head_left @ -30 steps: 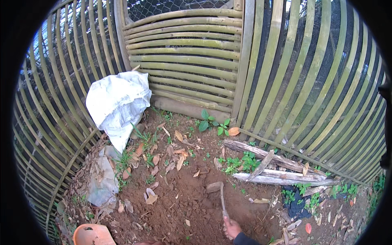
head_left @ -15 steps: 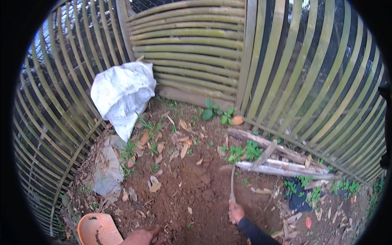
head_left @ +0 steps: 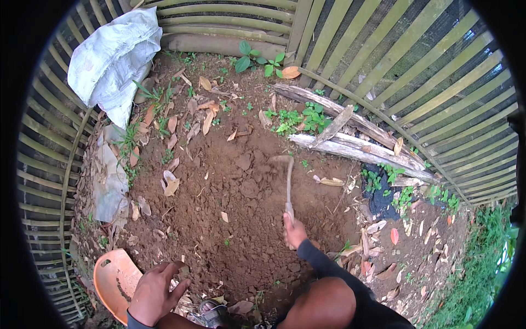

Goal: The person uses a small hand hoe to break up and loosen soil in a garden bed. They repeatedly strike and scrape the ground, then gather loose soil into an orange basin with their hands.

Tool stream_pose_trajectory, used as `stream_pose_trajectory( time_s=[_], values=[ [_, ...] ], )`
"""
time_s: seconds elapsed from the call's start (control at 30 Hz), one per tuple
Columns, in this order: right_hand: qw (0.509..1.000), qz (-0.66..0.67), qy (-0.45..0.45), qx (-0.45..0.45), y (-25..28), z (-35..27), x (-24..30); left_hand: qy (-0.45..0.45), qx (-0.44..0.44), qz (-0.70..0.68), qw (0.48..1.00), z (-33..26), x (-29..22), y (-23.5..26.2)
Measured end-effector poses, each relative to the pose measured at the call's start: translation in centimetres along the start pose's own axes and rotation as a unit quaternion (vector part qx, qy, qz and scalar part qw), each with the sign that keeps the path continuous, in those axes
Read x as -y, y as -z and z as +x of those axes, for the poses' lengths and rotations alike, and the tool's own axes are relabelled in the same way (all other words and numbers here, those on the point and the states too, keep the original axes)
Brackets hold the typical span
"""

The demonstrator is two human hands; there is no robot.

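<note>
My right hand (head_left: pixel 295 232) is closed round the handle of a thin hand hoe (head_left: pixel 289 178). The hoe's bent head (head_left: pixel 279 159) is over loosened brown soil (head_left: pixel 246 203) and looks smeared by motion. At the lower left, my left hand (head_left: pixel 159 290) is held palm down with bent fingers apart, just beside an orange plastic basin (head_left: pixel 118 279). That basin has a handle slot and some dark soil inside. A small greyish bit lies by the left fingertips; whether they touch it I cannot tell.
A bamboo fence (head_left: pixel 438 71) closes off the far side. A white sack (head_left: pixel 118 60) leans at the far left above a plastic sheet (head_left: pixel 109 175). Weathered logs (head_left: pixel 361 151) lie right, near black plastic (head_left: pixel 381 192). My knee (head_left: pixel 323 304) and sandalled foot (head_left: pixel 211 313) are close by.
The view has tipped downward, bringing my knee and foot in. My left hand shows more fully beside the basin. The right hand still grips the hoe over the soil.
</note>
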State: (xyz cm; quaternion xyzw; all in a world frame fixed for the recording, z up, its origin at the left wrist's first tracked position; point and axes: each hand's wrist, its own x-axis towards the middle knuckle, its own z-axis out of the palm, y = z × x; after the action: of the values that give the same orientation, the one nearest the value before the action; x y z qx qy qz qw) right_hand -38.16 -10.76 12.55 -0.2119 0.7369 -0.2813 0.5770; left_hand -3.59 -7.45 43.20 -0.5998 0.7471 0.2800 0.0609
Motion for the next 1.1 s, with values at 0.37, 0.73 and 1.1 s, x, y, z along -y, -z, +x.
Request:
stream_pose_trajectory(
  time_s=[0.37,0.73,1.1],
  values=[
    [0.909,0.275,0.300,-0.095,7.3,-1.0,4.7,0.004,0.011,-0.019,1.000,-0.7,-0.9,-0.2],
    [0.971,0.122,0.194,-0.066,11.7,-3.0,-0.3,-0.008,0.016,-0.004,1.000,-0.2,-0.1,-1.2],
    [0.981,0.165,-0.087,0.054,6.7,-8.5,-8.2,0.007,0.029,-0.002,1.000,1.1,-1.7,-1.1]
  ],
)
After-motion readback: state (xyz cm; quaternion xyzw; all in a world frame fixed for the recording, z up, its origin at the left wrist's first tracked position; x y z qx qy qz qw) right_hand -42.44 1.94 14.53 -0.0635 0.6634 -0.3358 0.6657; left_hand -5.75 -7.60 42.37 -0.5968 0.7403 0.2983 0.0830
